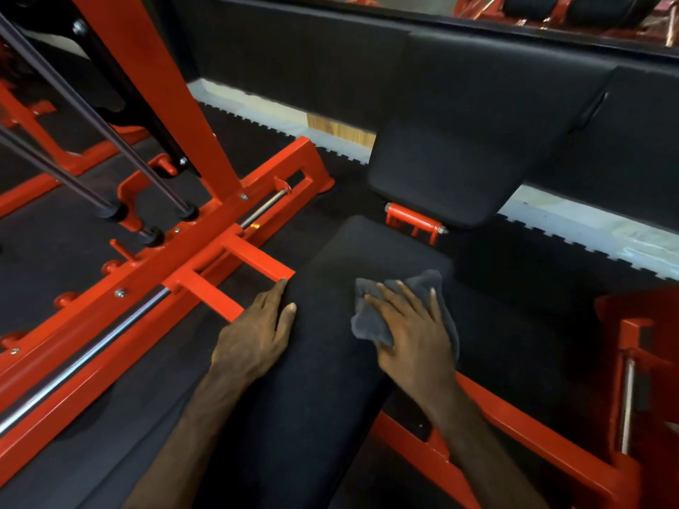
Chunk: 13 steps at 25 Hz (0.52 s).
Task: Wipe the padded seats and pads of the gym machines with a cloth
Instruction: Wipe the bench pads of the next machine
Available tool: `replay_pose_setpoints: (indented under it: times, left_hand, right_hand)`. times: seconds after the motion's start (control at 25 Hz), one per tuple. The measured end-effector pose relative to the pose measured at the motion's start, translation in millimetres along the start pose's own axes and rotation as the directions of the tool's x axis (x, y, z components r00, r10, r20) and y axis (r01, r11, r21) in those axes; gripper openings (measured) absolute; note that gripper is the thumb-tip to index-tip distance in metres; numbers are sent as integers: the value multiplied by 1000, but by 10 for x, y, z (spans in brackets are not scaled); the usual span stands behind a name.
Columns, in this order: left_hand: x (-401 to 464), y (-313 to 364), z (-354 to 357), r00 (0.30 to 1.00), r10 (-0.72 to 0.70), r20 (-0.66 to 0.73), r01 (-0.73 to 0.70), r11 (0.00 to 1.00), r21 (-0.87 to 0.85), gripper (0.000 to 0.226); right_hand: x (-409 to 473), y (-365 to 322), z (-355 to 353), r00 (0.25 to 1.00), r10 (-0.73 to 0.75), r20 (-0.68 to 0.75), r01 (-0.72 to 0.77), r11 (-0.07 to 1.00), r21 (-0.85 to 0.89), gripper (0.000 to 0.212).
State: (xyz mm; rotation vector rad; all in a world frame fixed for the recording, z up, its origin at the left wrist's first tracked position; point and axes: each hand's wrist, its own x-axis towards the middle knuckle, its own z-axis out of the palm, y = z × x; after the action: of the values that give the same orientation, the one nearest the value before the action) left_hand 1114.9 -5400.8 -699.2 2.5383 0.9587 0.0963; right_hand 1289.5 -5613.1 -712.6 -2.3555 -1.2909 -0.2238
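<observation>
Right now one gray cloth [397,310], soft and crumpled with a terry-like nap, lies on the far right part of the long black padded seat [330,361], which is matte, flat and rounded at the corners. Right hand [415,332] lies palm down on the cloth, fingers [408,293] straight and spread, pressing it flat onto the seat, not curled round it. Left hand [257,332] rests palm down on the seat's left edge, fingers straight and close together, holding nothing, fingertips just beside a red metal bracket [257,264]. Both forearms reach in from the bottom of the view, bare. Second black pad [448,167], the tilted backrest, stands beyond the seat's far end, smooth vinyl look, wider at the top; a small red hinge [415,222] sits between the two pads. Red painted steel frame [205,229] runs diagonally on the left, square tube with bolts, carrying one shiny chrome rod [84,358] along it. Two dark round guide rods [88,115] slant down from upper left. Black speckled rubber floor [532,325], with jigsaw-edged tiles by the pale strip along the wall. Another red frame part [632,361] is at the right edge.
</observation>
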Motion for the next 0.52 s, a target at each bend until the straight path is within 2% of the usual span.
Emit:
replay_pose_setpoints:
  times: [0.04,0.12,0.2,0.28,0.4,0.52]
  left_hand:
    - [22,-10,-10,1000,-2,7,2,1000,-4,63]
    - [28,-12,-16,1000,-7,19,7,1000,-17,63]
    - [2,-15,-3,1000,-8,3,8,1000,-19,63]
    - [9,-7,-2,1000,-4,0,4,1000,-21,63]
    - [46,-12,-7,1000,13,7,-13,1000,-20,64]
    - [53,14,-16,1000,1,-4,-1,1000,-20,62]
  right_hand:
    - [206,102,21,1000,8,23,-8,1000,-10,74]
    - [430,271,-10,991,125,43,-122,991,-51,73]
    - [297,197,-25,972,234,4,-234,971,-46,76]
    - [39,-74,-35,980,200,-17,-200,978,-56,80]
    - [255,-129,58,1000,-2,-1,2,1000,-20,69]
    - [619,112,77,995,100,11,-100,995,-21,65]
